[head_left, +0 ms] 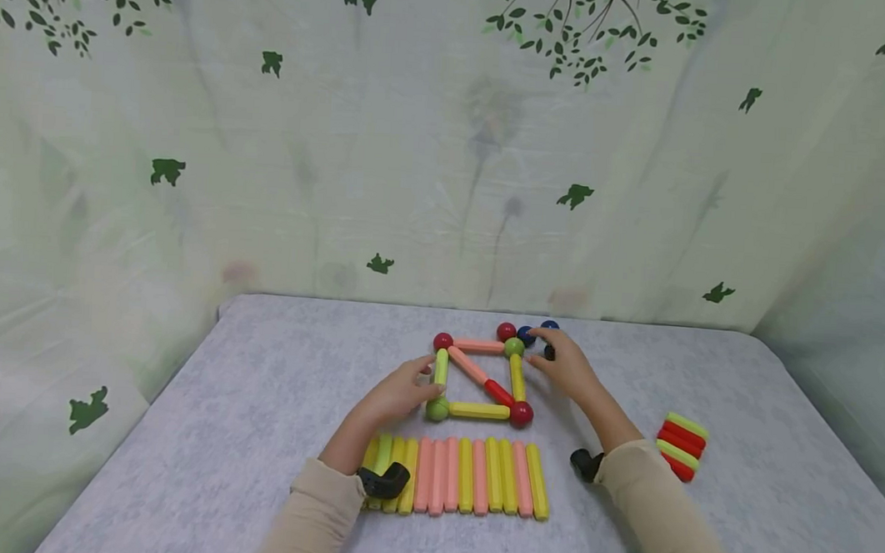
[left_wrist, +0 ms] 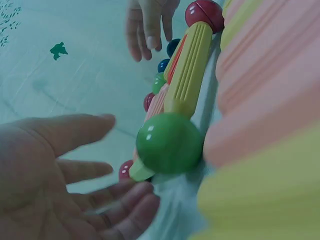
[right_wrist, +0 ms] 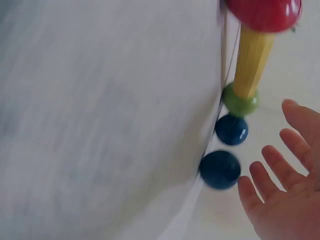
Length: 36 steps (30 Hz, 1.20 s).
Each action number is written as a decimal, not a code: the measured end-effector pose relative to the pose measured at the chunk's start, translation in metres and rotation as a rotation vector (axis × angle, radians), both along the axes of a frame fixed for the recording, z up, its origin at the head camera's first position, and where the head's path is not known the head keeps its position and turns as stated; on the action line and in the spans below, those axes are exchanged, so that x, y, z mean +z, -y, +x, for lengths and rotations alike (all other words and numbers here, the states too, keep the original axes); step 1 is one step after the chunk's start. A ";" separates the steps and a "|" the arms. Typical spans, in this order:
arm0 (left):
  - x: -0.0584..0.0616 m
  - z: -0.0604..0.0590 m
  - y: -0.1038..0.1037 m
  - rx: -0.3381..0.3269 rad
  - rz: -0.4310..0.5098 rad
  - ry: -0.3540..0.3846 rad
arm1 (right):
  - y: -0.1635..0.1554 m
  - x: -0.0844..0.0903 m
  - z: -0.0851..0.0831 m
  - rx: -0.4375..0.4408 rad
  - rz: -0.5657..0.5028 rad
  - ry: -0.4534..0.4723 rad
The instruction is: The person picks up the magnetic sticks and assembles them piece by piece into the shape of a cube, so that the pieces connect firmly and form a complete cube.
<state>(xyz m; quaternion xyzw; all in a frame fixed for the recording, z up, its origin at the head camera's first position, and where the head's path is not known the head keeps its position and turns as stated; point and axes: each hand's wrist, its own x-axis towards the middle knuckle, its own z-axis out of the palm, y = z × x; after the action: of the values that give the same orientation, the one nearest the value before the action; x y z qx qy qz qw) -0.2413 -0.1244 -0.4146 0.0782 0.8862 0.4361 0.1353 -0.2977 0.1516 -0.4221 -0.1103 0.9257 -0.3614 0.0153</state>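
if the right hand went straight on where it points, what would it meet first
The right hand would probably meet the blue ball just ahead of it, or the green ball next to that; depth is unclear.

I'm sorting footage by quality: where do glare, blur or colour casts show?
Left wrist: greenish-blue cast, glare spots on the green ball, nearest yellow stick blurred; right wrist: glints on the red ball, blurred tabletop; head: stick row fairly crisp.

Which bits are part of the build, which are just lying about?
Part of the build, it seems:
ball-and-rod frame
left hand and right hand, at its sides

Lying about, perhaps spares:
row of mostly pink and yellow rods
red and yellow-green rods
blue balls
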 end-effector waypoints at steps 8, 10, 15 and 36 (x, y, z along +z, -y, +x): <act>0.003 0.025 0.039 0.018 0.038 -0.156 | -0.024 -0.006 -0.007 0.024 0.005 0.009; 0.001 0.034 0.048 0.031 0.013 -0.177 | -0.026 -0.007 -0.007 0.024 0.019 0.014; -0.011 0.057 0.066 0.046 -0.080 -0.131 | -0.030 -0.010 -0.006 -0.021 0.041 0.041; 0.019 0.076 0.064 0.139 -0.009 -0.171 | -0.025 0.001 0.004 -0.084 -0.155 0.028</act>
<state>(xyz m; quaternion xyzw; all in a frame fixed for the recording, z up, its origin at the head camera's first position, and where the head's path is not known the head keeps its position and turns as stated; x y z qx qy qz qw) -0.1654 -0.1882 -0.3953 0.0529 0.8999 0.4320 0.0289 -0.2937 0.1770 -0.4215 -0.0671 0.8985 -0.4338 0.0044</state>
